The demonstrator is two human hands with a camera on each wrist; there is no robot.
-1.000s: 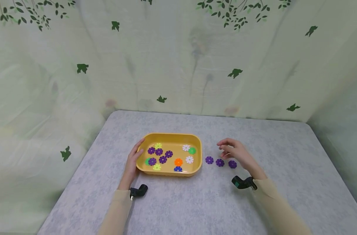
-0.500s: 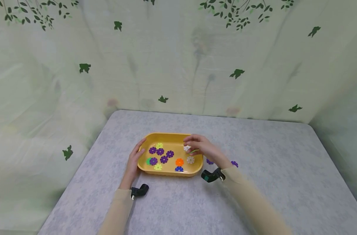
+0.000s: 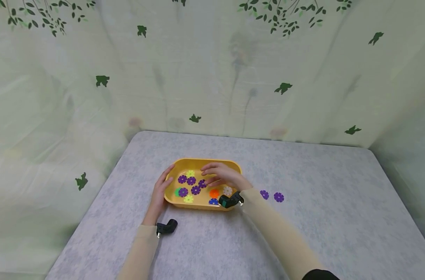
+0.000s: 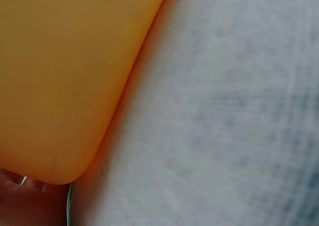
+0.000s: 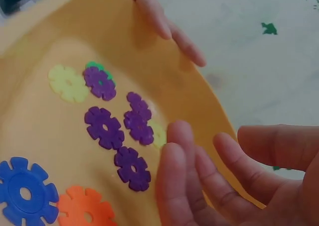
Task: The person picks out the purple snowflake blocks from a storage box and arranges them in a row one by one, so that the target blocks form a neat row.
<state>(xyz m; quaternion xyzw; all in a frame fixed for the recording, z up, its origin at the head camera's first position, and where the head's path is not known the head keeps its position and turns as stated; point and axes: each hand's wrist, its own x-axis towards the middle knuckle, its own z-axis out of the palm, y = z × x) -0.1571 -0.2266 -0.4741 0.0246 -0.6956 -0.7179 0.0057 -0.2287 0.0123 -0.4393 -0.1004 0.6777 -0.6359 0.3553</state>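
A yellow tray (image 3: 202, 207) on the table holds several notched plastic discs, among them a purple disc (image 5: 132, 169), a blue disc (image 5: 27, 192), an orange disc (image 5: 85, 208) and a yellow disc (image 5: 69, 83). My left hand (image 3: 158, 194) grips the tray's left end, thumb over the rim; in the left wrist view part of that hand (image 4: 30, 201) shows at the tray's corner. My right hand (image 3: 224, 175) hovers over the tray's right half with loosely bent fingers and nothing between them. Purple discs lie just beyond its fingertips. It covers some of the tray's contents.
Right of the tray, two purple discs show on the grey table (image 3: 338, 202), one (image 3: 278, 197) farther right and one (image 3: 264, 194) beside my right sleeve (image 3: 278, 229). A pale green curtain (image 3: 212, 77) with leaf prints hangs behind the table's far edge.
My right hand has moved left, from above the purple discs on the table to over the tray. The left hand has stayed at the tray's left end.
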